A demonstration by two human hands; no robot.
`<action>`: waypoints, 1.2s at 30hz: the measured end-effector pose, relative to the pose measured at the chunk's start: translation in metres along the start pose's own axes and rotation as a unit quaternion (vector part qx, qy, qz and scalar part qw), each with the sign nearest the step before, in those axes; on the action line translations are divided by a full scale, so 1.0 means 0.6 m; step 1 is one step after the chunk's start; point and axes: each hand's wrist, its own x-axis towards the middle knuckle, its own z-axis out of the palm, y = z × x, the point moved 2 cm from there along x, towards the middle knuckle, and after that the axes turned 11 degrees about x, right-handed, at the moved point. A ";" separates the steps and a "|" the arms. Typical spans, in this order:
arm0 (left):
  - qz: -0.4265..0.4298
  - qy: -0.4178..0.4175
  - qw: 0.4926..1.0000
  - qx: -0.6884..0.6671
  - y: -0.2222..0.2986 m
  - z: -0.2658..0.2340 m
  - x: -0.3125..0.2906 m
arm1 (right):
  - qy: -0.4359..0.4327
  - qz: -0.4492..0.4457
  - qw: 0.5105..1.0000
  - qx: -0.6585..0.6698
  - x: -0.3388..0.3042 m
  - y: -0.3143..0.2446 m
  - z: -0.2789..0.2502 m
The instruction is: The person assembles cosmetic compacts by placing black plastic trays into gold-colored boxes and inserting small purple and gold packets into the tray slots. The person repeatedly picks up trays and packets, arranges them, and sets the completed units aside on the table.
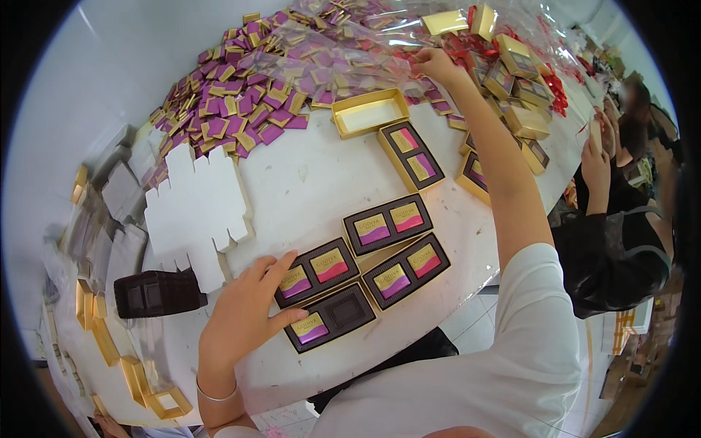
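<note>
My left hand [244, 310] is open, thumb and fingers apart. Its fingertips rest at the left end of a dark-trayed box [318, 274] holding a purple-and-gold and a pink-and-gold wrapped piece. The thumb lies at the box in front [333, 318], which has one purple-and-gold piece [308, 328] and a bare right compartment [347, 311]. Two filled boxes, one farther back [388, 223] and one nearer [407, 271], stand on their right. My right hand [440, 67] reaches far across to clear plastic [380, 44] over red pieces, fingers curled in; what they hold is hidden.
Purple-and-gold pieces [241, 109] are heaped at the back. A gold lid [370, 114] and another filled box [411, 155] lie mid-table. White cartons [197, 204] and dark trays [159, 293] stand left; gold boxes [518, 87] pile up right, near a co-worker [621, 233].
</note>
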 end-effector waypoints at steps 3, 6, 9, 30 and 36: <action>0.029 0.107 0.993 0.041 0.002 -0.006 -0.007 | 0.059 -0.042 0.996 0.043 -0.045 -0.046 -0.064; 0.066 0.190 0.979 0.035 0.015 -0.017 -0.002 | 0.055 -0.016 0.990 0.132 -0.111 -0.102 -0.089; 0.090 0.209 0.973 -0.040 0.026 -0.018 -0.001 | -0.045 -0.033 0.949 0.311 -0.178 -0.160 -0.078; 0.031 0.282 0.918 -0.276 -0.020 0.017 0.042 | -0.232 -0.368 0.855 0.283 -0.496 -0.386 0.156; 0.097 0.105 0.823 -0.550 0.016 -0.008 0.008 | -0.237 -0.419 0.849 0.215 -0.506 -0.391 0.157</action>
